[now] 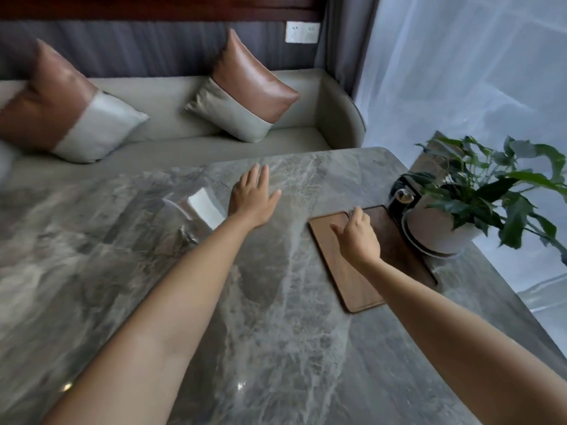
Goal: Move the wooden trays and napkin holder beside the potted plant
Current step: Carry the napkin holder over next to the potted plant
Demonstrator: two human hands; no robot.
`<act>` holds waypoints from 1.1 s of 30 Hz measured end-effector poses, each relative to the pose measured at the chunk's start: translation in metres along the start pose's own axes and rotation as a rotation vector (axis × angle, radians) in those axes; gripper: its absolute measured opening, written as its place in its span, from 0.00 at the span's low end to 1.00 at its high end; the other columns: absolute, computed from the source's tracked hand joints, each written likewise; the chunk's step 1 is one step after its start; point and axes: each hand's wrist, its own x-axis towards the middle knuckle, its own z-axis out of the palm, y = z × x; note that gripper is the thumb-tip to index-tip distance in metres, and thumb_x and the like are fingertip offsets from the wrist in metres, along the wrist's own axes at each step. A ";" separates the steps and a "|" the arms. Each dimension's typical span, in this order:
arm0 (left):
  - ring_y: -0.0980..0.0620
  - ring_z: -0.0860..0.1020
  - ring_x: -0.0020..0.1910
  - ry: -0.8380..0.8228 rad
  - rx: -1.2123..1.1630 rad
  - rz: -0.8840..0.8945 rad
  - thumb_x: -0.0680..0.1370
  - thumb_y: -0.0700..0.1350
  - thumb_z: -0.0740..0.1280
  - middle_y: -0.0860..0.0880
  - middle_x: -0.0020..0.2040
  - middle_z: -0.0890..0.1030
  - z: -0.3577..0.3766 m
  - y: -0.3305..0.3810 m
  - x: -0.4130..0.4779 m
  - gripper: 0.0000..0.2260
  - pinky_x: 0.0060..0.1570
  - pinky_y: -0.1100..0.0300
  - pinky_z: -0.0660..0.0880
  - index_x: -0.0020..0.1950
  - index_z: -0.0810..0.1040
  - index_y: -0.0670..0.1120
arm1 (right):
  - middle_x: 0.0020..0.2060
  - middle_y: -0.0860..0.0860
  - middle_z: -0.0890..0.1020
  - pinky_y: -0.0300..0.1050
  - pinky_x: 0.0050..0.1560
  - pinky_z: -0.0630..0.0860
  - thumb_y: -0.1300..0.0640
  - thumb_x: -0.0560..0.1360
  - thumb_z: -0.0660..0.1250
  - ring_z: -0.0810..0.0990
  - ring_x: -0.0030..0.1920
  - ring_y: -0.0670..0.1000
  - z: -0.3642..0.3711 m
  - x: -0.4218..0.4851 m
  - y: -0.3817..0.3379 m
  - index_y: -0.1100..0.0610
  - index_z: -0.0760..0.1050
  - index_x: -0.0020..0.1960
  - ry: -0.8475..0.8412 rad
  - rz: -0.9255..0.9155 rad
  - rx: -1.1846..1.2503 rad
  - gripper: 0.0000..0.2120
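Two wooden trays lie side by side on the marble table [276, 317], next to the potted plant [478, 197] in its white pot. The light wooden tray [343, 271] is on the left and the dark wooden tray [395, 240] touches the pot's side. A black napkin holder [403, 196] stands just behind the trays, against the pot. My right hand [357, 237] rests over the far end of the trays, its fingers curled at the seam between them. My left hand [254, 197] hovers flat and open over bare marble, left of the trays.
A grey sofa [334, 115] with two brown and grey cushions [245, 90] runs behind the table. A sheer white curtain [460, 72] hangs at the right, past the table edge. Glare marks the marble at centre left.
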 end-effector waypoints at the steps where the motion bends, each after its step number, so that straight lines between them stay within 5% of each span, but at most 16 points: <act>1: 0.45 0.51 0.78 0.033 -0.006 -0.002 0.82 0.52 0.54 0.44 0.80 0.49 -0.012 -0.011 -0.003 0.28 0.75 0.50 0.51 0.78 0.48 0.44 | 0.69 0.62 0.65 0.56 0.58 0.70 0.50 0.77 0.59 0.67 0.66 0.63 0.002 -0.001 -0.016 0.64 0.54 0.71 0.008 -0.038 0.000 0.29; 7: 0.49 0.43 0.79 0.041 0.072 -0.073 0.80 0.58 0.55 0.47 0.80 0.43 -0.070 -0.097 -0.021 0.33 0.76 0.48 0.45 0.78 0.44 0.50 | 0.77 0.59 0.46 0.49 0.74 0.51 0.45 0.77 0.57 0.46 0.76 0.57 0.027 -0.011 -0.106 0.62 0.40 0.75 -0.069 -0.273 0.021 0.38; 16: 0.47 0.39 0.78 -0.190 0.147 -0.130 0.71 0.65 0.66 0.47 0.79 0.39 -0.074 -0.196 -0.018 0.47 0.75 0.45 0.41 0.78 0.39 0.53 | 0.76 0.57 0.39 0.49 0.76 0.43 0.42 0.73 0.61 0.38 0.76 0.54 0.103 -0.010 -0.164 0.60 0.33 0.74 -0.206 -0.377 -0.078 0.47; 26: 0.45 0.47 0.79 -0.284 0.040 -0.060 0.68 0.54 0.75 0.46 0.80 0.42 -0.027 -0.213 0.021 0.51 0.75 0.43 0.48 0.78 0.41 0.55 | 0.76 0.57 0.39 0.51 0.77 0.45 0.46 0.72 0.66 0.40 0.76 0.56 0.149 -0.010 -0.169 0.59 0.29 0.73 -0.315 -0.292 -0.132 0.50; 33: 0.44 0.62 0.75 -0.283 -0.227 -0.008 0.64 0.42 0.80 0.45 0.77 0.60 -0.005 -0.207 0.041 0.50 0.73 0.50 0.62 0.77 0.54 0.54 | 0.71 0.59 0.60 0.53 0.65 0.67 0.53 0.76 0.63 0.63 0.68 0.60 0.152 -0.016 -0.168 0.57 0.33 0.74 -0.257 -0.265 -0.111 0.43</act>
